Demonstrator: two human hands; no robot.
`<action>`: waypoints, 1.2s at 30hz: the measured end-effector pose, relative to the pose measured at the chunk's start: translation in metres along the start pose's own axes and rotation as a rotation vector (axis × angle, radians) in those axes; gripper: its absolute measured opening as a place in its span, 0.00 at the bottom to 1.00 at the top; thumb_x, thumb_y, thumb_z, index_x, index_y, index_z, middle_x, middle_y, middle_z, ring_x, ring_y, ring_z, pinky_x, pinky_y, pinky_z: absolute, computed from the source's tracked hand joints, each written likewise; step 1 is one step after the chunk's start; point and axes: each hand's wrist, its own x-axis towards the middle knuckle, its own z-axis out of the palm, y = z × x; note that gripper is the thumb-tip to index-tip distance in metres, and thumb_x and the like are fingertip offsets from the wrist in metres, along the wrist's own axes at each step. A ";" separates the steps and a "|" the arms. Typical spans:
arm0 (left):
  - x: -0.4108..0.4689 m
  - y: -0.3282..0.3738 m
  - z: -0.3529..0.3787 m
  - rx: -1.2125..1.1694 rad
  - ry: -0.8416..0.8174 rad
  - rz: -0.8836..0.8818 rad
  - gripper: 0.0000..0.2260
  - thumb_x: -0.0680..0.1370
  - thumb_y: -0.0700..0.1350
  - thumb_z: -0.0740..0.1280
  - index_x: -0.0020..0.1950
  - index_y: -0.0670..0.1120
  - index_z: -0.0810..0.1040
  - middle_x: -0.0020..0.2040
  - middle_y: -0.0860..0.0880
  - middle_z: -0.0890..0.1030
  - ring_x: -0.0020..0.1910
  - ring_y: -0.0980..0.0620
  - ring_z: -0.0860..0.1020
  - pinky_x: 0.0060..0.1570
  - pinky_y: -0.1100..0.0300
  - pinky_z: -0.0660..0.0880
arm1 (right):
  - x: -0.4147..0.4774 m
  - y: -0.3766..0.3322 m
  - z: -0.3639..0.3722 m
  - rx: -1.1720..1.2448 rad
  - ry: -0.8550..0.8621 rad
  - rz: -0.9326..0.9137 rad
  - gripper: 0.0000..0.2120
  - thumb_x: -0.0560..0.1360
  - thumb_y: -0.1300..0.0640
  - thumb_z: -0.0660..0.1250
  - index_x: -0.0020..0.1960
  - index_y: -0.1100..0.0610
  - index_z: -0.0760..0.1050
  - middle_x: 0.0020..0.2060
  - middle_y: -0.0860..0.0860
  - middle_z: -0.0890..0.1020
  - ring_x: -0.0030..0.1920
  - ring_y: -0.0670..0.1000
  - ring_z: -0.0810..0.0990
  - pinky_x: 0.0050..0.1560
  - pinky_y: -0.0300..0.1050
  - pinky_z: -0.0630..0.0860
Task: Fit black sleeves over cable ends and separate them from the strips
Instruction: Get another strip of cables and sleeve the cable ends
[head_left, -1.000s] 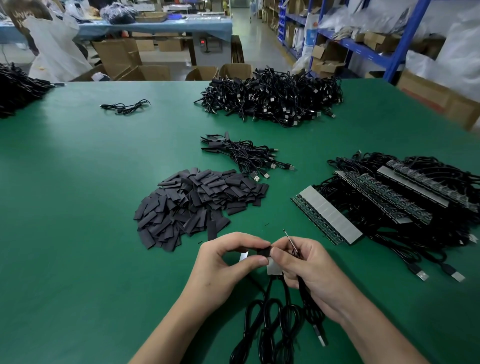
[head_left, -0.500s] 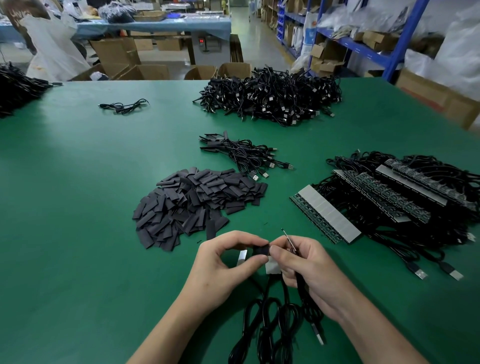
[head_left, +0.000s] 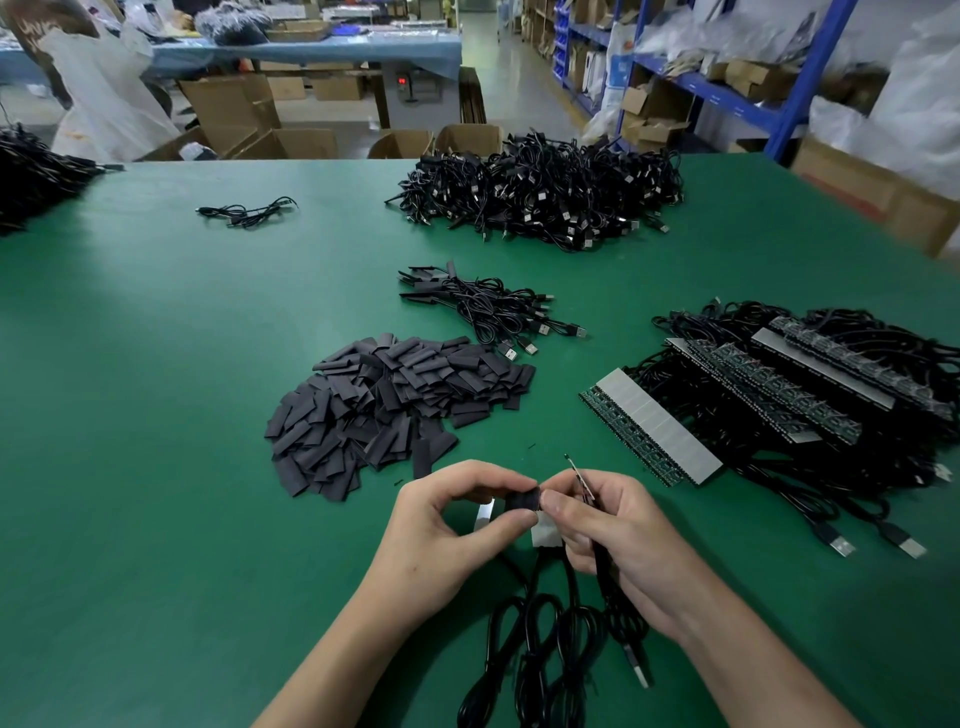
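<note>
Green felt-like table (head_left: 156, 415), matte and flat, warehouse behind it: cardboard boxes (head_left: 234, 109) on the floor, blue steel shelving (head_left: 727, 93) at right. No readable writing anywhere; too blurred.

Your left hand (head_left: 441, 535) pinches a black sleeve (head_left: 521, 501) between thumb and forefinger, low centre of the table. Sleeve is short, matte, flattened tube shape. Your right hand (head_left: 618, 540) meets it from the other side, thumb tip touching the sleeve; its other fingers are curled around a thin black cable (head_left: 602, 566). A thin pointed end (head_left: 579, 470) sticks up past your right knuckles; can't tell what it is. A pale grey strip piece (head_left: 545, 532) sits right under the sleeve, partly hidden by both thumbs. Black cables (head_left: 524, 660) loop down from it toward you, one ending in a silver USB plug (head_left: 641, 673).

Just beyond your hands, left of centre: loose heap of sleeves (head_left: 389, 410), flat dark-grey rectangles. Behind that, a small bundle of cables (head_left: 493, 309) with USB plugs. Far centre: big tangled cable pile (head_left: 540, 192). Right: rows of strips (head_left: 654, 431), grey tape on top, green circuit boards along the edge, lying on tangled black cable. Far left: one stray cable (head_left: 247, 212) and another dark pile (head_left: 31, 171) at the edge.
</note>
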 end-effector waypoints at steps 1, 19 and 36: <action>0.000 0.000 0.000 0.000 -0.001 0.001 0.09 0.74 0.51 0.76 0.53 0.54 0.86 0.50 0.52 0.87 0.53 0.49 0.84 0.56 0.59 0.78 | 0.000 0.000 0.000 0.005 -0.001 -0.001 0.08 0.72 0.51 0.78 0.44 0.54 0.84 0.26 0.48 0.68 0.39 0.60 0.63 0.30 0.40 0.62; 0.000 -0.002 -0.001 0.005 -0.013 -0.012 0.09 0.74 0.54 0.75 0.53 0.56 0.86 0.50 0.54 0.87 0.53 0.51 0.85 0.56 0.62 0.77 | 0.000 0.002 0.001 0.010 -0.006 -0.022 0.03 0.72 0.55 0.74 0.43 0.55 0.84 0.28 0.47 0.67 0.26 0.45 0.62 0.27 0.38 0.59; 0.002 -0.004 -0.004 0.257 -0.030 0.137 0.09 0.74 0.43 0.78 0.52 0.54 0.86 0.47 0.58 0.86 0.49 0.55 0.84 0.50 0.69 0.74 | 0.002 0.007 0.005 -0.149 0.062 -0.067 0.05 0.71 0.55 0.70 0.37 0.48 0.81 0.26 0.43 0.73 0.25 0.44 0.65 0.28 0.39 0.66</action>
